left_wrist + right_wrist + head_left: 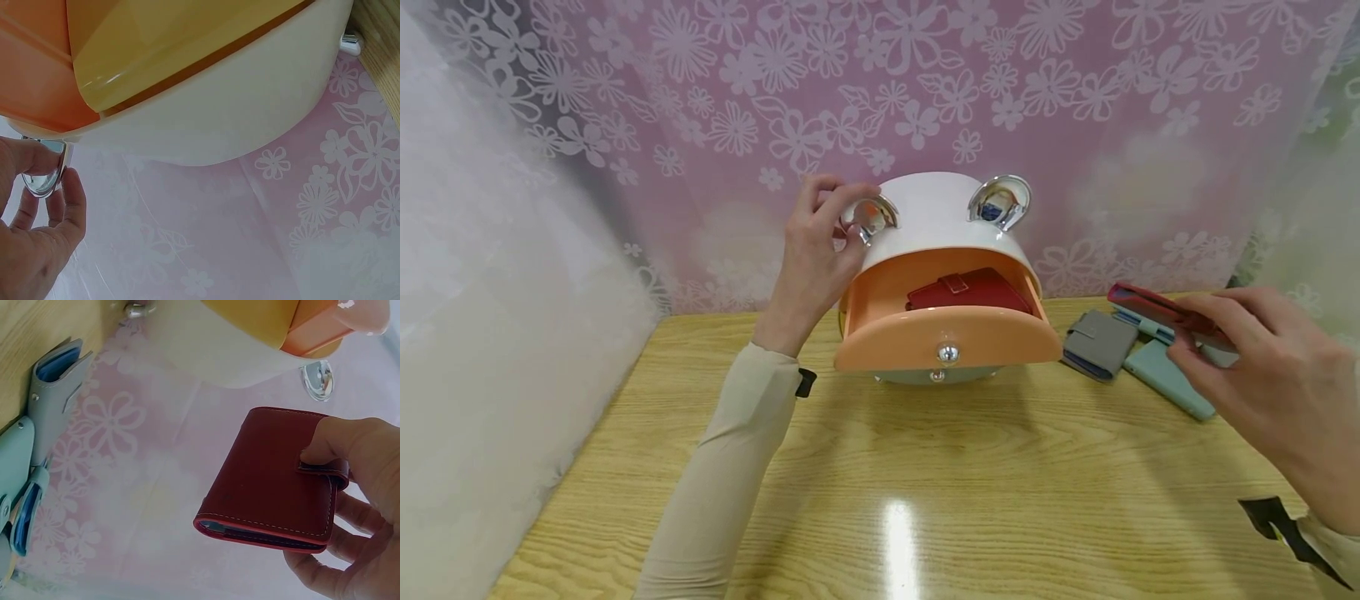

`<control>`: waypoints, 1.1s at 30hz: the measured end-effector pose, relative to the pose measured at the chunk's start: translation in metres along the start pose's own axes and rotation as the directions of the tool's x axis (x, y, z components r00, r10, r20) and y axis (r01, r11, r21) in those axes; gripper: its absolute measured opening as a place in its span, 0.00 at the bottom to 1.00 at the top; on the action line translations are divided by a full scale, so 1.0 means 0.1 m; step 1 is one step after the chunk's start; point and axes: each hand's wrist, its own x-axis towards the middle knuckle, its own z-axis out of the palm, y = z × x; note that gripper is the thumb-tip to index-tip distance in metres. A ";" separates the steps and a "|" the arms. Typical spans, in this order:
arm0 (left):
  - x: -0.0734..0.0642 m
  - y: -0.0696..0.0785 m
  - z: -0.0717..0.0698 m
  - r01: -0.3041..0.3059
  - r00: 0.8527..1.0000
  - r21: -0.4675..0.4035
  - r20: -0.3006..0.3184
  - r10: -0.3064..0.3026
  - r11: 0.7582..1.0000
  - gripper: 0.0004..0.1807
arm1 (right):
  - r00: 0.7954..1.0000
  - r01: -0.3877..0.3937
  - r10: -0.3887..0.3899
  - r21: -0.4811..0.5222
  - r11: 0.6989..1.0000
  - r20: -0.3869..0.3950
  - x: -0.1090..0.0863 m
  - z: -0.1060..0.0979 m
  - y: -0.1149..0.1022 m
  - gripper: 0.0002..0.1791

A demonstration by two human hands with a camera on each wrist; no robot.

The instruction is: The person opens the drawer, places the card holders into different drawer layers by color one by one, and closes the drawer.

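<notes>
A white storage box with drawers [928, 204] and two shiny silver ears stands at the back of the table. Its top orange drawer [887, 342] is pulled out, and a red wallet [992, 290] with a strap lies inside. My left hand [822, 258] grips the left silver ear [45, 178] between thumb and fingers. Over at the right, my right hand [1292, 367] holds a second red wallet [269, 481] above the table, its thumb on the strap. Beneath and beside that hand lie a grey wallet [1101, 343] and a mint-green wallet [1168, 379].
A light-blue wallet [1142, 325] lies behind the mint-green one, partly covered. The wooden table [955, 483] spreads out in front of the box. A pink flowered cloth [850, 100] hangs close behind, and pale cloth [497, 333] borders the left side.
</notes>
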 end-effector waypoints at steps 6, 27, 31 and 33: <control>0.00 0.00 0.00 0.006 1.000 0.001 0.001 -0.006 1.000 0.20 | 1.000 -0.003 0.003 0.022 1.000 0.001 0.03 -0.03 -0.05 0.26; -0.01 0.00 -0.01 0.006 1.000 0.002 0.001 -0.006 1.000 0.20 | 0.995 0.010 0.005 0.143 0.990 -0.104 0.18 -0.06 -0.28 0.31; -0.01 0.01 -0.01 0.011 1.000 -0.006 0.001 -0.011 1.000 0.20 | 0.994 0.026 -0.008 0.157 0.987 -0.113 0.21 -0.06 -0.30 0.31; -0.01 0.01 -0.01 0.010 1.000 -0.007 -0.001 -0.010 1.000 0.20 | 0.994 0.027 -0.010 0.159 0.987 -0.112 0.22 -0.06 -0.31 0.30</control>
